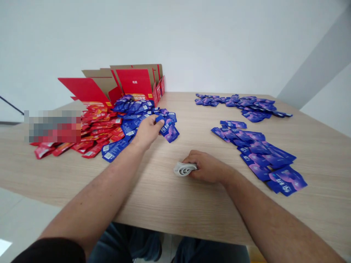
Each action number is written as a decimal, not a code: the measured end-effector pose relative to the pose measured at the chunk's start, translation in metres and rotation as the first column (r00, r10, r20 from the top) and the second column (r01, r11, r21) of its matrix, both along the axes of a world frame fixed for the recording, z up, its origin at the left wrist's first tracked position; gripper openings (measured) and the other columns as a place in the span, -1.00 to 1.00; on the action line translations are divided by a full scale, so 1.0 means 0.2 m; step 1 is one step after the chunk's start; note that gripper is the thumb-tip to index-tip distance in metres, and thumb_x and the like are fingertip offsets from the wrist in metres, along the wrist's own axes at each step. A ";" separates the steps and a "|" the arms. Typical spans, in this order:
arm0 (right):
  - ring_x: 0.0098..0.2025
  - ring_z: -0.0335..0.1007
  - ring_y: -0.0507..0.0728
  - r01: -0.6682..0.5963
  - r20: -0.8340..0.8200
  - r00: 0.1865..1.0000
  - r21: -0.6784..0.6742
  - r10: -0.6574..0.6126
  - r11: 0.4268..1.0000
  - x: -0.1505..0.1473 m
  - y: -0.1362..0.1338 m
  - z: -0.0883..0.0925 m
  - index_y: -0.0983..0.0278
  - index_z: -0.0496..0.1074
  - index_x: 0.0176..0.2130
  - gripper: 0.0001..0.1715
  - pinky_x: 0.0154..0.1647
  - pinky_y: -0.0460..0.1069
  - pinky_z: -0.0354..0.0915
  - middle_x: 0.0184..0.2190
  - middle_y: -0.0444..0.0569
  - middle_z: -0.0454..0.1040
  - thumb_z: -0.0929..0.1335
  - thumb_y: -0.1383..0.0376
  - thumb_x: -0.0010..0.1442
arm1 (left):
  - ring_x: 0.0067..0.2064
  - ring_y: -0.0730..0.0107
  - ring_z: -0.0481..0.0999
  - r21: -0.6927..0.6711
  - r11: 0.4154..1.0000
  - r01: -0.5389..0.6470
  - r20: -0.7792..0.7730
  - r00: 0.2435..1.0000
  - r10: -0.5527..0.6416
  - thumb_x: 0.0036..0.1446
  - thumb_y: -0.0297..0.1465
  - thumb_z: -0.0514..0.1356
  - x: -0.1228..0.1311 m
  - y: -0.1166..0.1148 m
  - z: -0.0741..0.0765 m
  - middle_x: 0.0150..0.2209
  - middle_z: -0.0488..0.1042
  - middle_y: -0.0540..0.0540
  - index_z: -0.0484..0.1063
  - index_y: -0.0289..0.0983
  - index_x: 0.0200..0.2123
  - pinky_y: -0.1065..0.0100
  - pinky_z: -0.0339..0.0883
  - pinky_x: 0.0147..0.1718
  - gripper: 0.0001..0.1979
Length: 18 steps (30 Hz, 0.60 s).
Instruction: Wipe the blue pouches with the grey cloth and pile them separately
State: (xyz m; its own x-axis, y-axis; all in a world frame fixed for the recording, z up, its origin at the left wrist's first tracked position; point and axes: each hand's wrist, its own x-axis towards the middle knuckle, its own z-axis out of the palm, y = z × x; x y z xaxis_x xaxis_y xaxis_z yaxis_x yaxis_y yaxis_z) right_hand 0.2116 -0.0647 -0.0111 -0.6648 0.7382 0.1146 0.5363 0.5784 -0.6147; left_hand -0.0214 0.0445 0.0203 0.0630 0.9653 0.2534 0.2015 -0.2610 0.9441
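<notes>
My left hand (147, 131) reaches over the edge of a heap of blue sachets (134, 109) and pinches a blue sachet (168, 130) between thumb and fingers. My right hand (206, 167) rests on the wooden table (164, 190) nearer to me, fingers closed on a small folded white wad (183, 169) that sticks out to the left. A row of blue sachets (263, 153) lies overlapping to the right of that hand.
A heap of red sachets (93, 135) lies left of the blue heap. Behind both stands an open red cardboard box (128, 83). A further spread of blue sachets (244, 106) lies at the far right. A blurred patch covers the far left.
</notes>
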 end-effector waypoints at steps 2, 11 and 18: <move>-0.18 0.47 0.17 0.006 0.050 0.999 -0.006 -0.005 1.000 0.03 0.01 0.01 0.26 0.63 -0.18 -0.71 -0.14 0.00 0.31 -0.26 0.00 0.59 0.40 0.41 0.07 | -0.46 0.47 0.44 -0.076 0.997 0.021 0.178 0.984 -0.008 0.14 -0.37 0.25 -0.04 -0.05 0.03 -0.46 0.46 0.02 0.41 -0.27 -0.35 0.42 0.40 -0.44 -0.90; -0.11 0.49 0.23 0.338 0.223 0.905 0.144 -0.363 0.930 0.26 0.12 0.04 0.25 0.60 -0.16 -0.74 -0.07 0.06 0.32 -0.20 0.04 0.61 0.36 0.27 0.18 | -0.50 0.46 0.47 -0.475 0.778 0.412 0.359 0.897 -0.256 0.12 -0.43 0.31 0.04 -0.17 -0.21 -0.49 0.49 -0.04 0.41 -0.30 -0.38 0.41 0.37 -0.48 -0.88; -0.24 0.50 0.22 0.613 -0.028 0.787 0.149 -0.616 0.776 0.27 0.16 -0.03 0.22 0.58 -0.17 -0.67 -0.21 0.09 0.35 -0.20 0.03 0.59 0.40 0.09 0.14 | -0.59 0.51 0.33 -0.478 0.778 0.407 0.077 0.902 -0.424 0.19 -0.47 0.21 0.09 -0.19 -0.23 -0.58 0.39 0.06 0.40 -0.28 -0.45 0.46 0.17 -0.60 -0.85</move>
